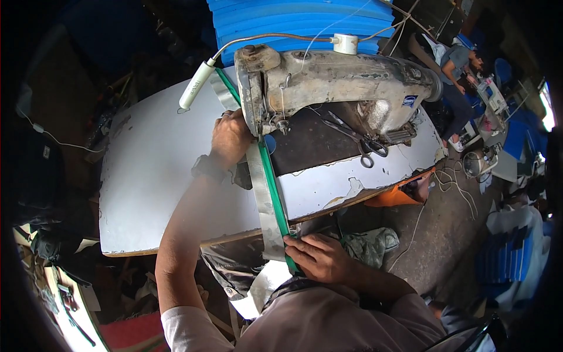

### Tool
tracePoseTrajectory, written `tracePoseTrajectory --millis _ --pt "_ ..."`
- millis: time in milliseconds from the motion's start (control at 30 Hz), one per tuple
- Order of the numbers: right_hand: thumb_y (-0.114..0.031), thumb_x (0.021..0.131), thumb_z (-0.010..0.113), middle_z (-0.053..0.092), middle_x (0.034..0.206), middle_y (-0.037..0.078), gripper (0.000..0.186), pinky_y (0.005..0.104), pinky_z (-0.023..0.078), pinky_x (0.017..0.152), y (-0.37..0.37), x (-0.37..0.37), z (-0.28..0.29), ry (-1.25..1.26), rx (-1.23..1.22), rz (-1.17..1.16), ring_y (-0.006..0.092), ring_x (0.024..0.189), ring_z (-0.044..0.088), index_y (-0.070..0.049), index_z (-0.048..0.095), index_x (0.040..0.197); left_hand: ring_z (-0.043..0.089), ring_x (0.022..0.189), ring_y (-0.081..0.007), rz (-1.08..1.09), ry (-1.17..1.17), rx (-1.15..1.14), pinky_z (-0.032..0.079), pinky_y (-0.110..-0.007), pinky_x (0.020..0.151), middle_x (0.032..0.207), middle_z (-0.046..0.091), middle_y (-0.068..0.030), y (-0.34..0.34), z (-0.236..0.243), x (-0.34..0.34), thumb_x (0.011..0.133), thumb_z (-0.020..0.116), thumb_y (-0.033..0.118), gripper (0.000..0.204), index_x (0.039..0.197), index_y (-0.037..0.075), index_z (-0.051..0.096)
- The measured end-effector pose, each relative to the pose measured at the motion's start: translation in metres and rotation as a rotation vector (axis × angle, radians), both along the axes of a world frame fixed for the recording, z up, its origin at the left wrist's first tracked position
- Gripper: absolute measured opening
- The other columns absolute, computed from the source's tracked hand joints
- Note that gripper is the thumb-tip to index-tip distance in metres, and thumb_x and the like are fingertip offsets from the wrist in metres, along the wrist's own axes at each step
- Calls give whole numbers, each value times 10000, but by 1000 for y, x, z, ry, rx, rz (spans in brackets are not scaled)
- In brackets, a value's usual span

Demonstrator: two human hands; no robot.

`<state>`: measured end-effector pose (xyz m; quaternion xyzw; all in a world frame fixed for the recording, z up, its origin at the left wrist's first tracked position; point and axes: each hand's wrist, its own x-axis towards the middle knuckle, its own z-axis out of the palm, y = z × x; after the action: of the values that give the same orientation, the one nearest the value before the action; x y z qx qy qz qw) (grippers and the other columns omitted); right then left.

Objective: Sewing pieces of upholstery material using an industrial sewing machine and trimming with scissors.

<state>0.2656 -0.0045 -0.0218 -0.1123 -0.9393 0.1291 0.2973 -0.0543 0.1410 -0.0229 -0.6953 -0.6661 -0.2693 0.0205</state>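
A long grey strip with green edging [267, 188] runs under the needle of a worn, grimy sewing machine [328, 76] and hangs over the front edge of the white tabletop [146, 176]. My left hand [230, 134] is closed on the strip just left of the needle, partly hidden by the machine head. Lower down, my right hand [314, 258] grips the green-edged strip near the table's front edge, its fingers curled over it. A white cylindrical lamp [196, 86] hangs on a bent arm above and left of my left hand.
Black-handled scissors [366, 146] lie on the dark machine bed. Blue stacked sheets [299, 17] stand behind the machine. At right, a person [454, 70] works at another machine. Loose cables [466, 193] lie right of the table, near an orange object [387, 196] below its edge.
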Motion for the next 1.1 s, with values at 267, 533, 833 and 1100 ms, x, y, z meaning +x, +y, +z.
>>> tracePoseTrajectory --millis 267,533,833,1100 --pt "-44 835 695 678 1269 222 283 356 580 837 14 -13 6 -40 -30 16 248 903 651 40 691 1105 620 1150 -323 -7 58 71 479 -471 1000 1165 686 -109 10 2 -6 760 755 90 358 1117 80 731" --pt "-26 716 740 662 1309 161 392 352 562 790 32 -24 6 -54 46 -24 226 881 638 12 704 1105 613 1167 -310 -16 147 152 462 -451 1044 1222 677 -95 27 3 -16 796 748 137 354 1144 73 734" --pt "-23 749 749 688 1273 125 335 330 555 726 60 -44 9 -52 31 -30 200 838 608 2 701 1079 595 1226 -307 -31 146 173 439 -465 1075 1256 664 -70 51 5 -30 866 688 156 304 1156 79 738" --pt "-74 821 738 708 1247 157 302 346 573 800 81 -57 8 -112 36 -48 213 918 610 11 700 1109 603 1199 -312 -5 204 192 444 -474 1066 1194 655 -66 69 9 -41 884 671 147 257 1128 105 739"
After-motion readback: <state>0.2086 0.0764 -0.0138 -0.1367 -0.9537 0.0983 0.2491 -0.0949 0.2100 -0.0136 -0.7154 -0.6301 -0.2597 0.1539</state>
